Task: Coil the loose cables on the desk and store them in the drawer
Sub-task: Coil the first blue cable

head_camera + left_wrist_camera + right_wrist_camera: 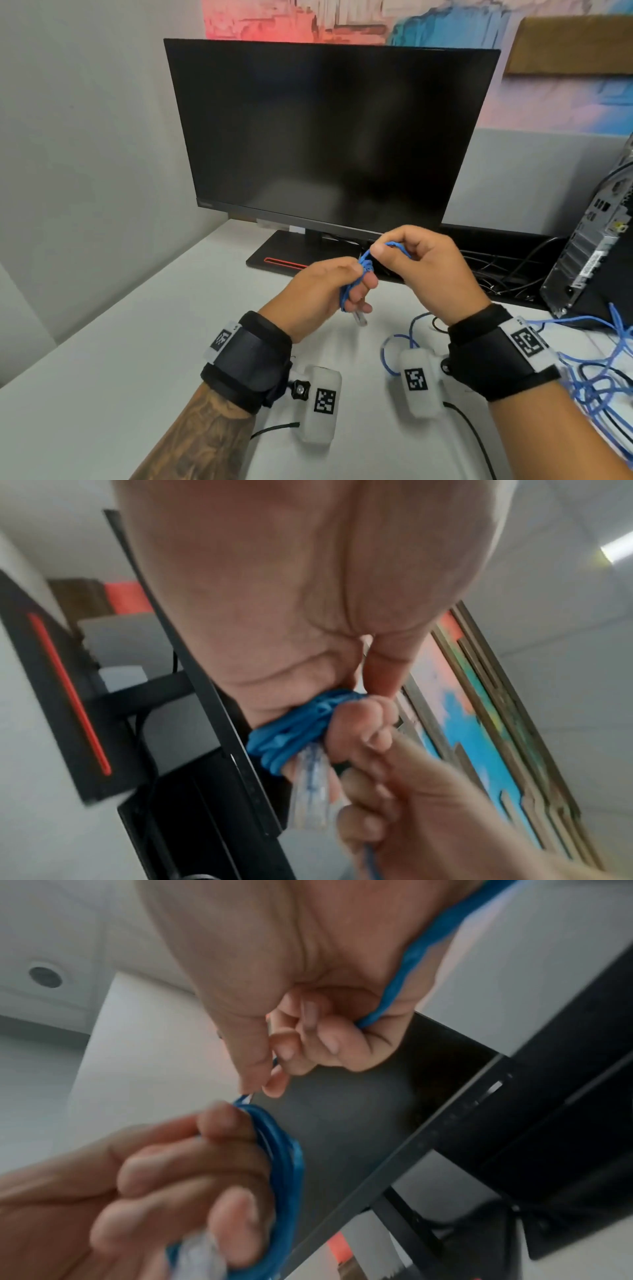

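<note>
Above desk (144, 359), both hands curled around cable (364, 265).

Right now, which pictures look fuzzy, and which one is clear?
Head view: mostly sharp; the left hand, right hand and blue cable show clearly, though the monitor leans from the wide lens. Left wrist view: smeared by motion, especially the plug. Right wrist view: blurred too, and the coil looks soft.

Monitor (329, 137) behind hands, computer tower (596, 236) right, on desk (102, 377)
</note>
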Tool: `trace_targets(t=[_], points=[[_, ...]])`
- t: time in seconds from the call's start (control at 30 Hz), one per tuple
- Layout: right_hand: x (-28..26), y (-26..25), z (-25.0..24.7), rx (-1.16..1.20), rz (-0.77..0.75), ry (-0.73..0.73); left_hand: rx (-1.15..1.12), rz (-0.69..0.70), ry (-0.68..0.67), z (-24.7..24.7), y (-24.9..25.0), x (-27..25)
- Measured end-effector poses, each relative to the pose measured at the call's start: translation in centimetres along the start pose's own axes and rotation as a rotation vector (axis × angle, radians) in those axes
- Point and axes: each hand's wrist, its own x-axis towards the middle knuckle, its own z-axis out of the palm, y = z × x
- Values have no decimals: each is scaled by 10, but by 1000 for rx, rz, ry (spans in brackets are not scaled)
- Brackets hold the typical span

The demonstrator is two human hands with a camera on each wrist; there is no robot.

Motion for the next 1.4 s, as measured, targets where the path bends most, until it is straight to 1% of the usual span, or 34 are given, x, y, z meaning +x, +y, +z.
trace_targets(t=[0.07,0.13,0.2,0.27,0.33,0.4,0.47,0.53,0.6,0.67,0.73,0.8,0.83,0.87,0.93,0.97,1.0,1.07,1.13,1.23,1.3,1.4], points=[[-1,8,8,96,102,-15,-171,23,-1,0,1,0],[-2,18,18,90,158,-46,-353,23,27,-1,1,0],[-3,23,27,86,189,-118,-545,49,60,-5,0,2],[-6,23,34,68,227,-234,-718,109,129,-18,0,4],[-11,20,39,39,267,-365,-784,146,249,-32,-3,7],[-14,15,41,-9,279,-450,-774,153,363,-38,-9,10],[-15,7,41,-73,268,-526,-756,164,437,-39,-14,12],[-15,-2,37,-99,264,-588,-630,177,528,-38,-16,14],[-15,-10,30,-78,247,-609,-367,180,615,-37,-13,13],[-13,-17,21,-2,207,-555,-52,181,638,-32,-9,9],[-10,-25,14,39,132,-432,203,182,564,-26,-7,4],[-8,-25,8,23,31,-319,373,153,411,-17,-6,1],[-7,-23,5,-5,-17,-264,399,131,316,-13,-5,0],[-5,-20,3,-48,-58,-210,362,95,228,-9,-5,1],[-3,-12,-1,-114,-97,-126,168,15,79,-2,-6,0],[-2,-8,-3,-102,-97,-98,86,0,37,-1,-7,1],[-1,-3,-3,-61,-79,-79,29,1,31,1,-6,1],[-1,6,0,22,2,-56,-105,11,75,1,-5,1],[-2,15,8,73,110,-79,-309,4,135,-2,-3,2],[-6,22,24,128,230,-208,-645,13,181,-11,-3,3],[-9,22,32,126,274,-283,-856,56,218,-21,-3,4],[-12,22,37,57,322,-356,-1017,116,348,-40,-4,4]])
